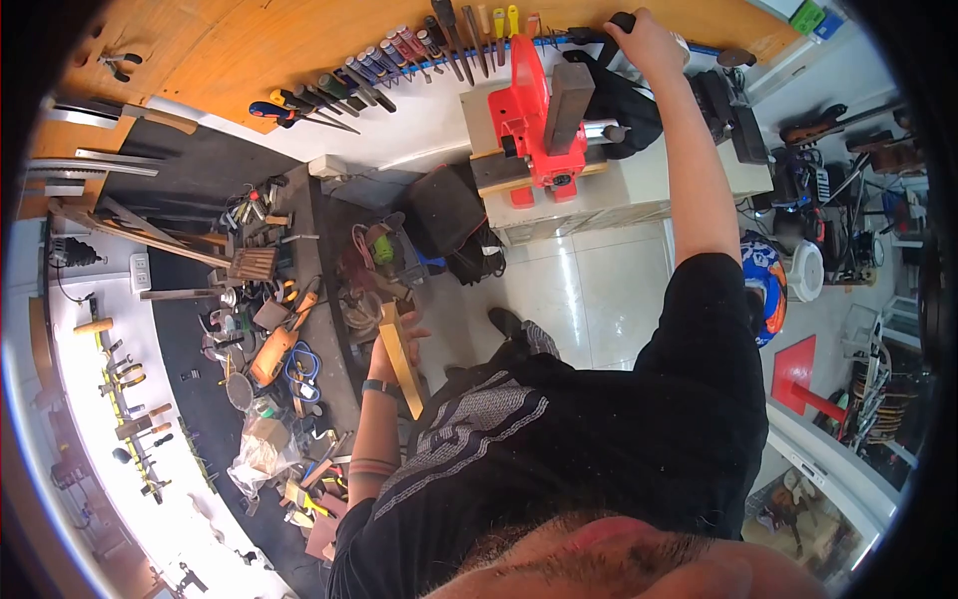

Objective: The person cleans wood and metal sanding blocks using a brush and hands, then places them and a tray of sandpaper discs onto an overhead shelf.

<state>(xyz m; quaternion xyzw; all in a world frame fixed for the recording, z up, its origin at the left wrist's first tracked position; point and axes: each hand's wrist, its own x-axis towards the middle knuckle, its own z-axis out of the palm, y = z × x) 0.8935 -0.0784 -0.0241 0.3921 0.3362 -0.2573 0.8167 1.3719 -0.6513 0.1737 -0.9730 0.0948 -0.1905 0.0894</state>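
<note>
I'm seeing left hand [407, 337] holding wooden strip [400, 361], fingers partly curled around it; strip is slanting beside black shirt [589, 449], near cluttered workbench [334, 344]. Right hand [649, 48] is reaching up to wall tools, fingers bending around black handle [623, 21]; how firmly, I can't tell. Red vise [549, 130] is standing on cabinet [639, 185], black cloth [627, 105] lying beside it. Screwdrivers [384, 62] are hanging in row on wall, beyond vise.
</note>
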